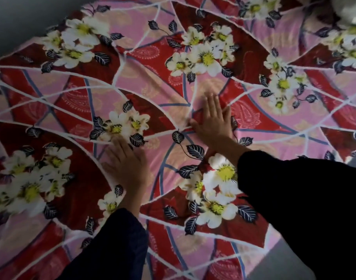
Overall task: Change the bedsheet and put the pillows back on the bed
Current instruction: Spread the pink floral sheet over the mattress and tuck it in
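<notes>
Dark sleeves (294, 199) reach in from the near edge, and both hands lie flat on the red and pink floral bedsheet (173, 87), which is spread over the bed and fills most of the view. The left hand (126, 164) presses beside a white flower, and the right hand (211, 122) presses farther in, near the centre. Each grip is wide, with fingers straight and holding nothing. Grey floor (284, 259) shows at the near right, and a pale bundle (346, 11) lies at the far right.

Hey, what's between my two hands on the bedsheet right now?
Only the bedsheet itself: the head view shows flat printed fabric, no loose object, between the left hand and the right hand.
</notes>
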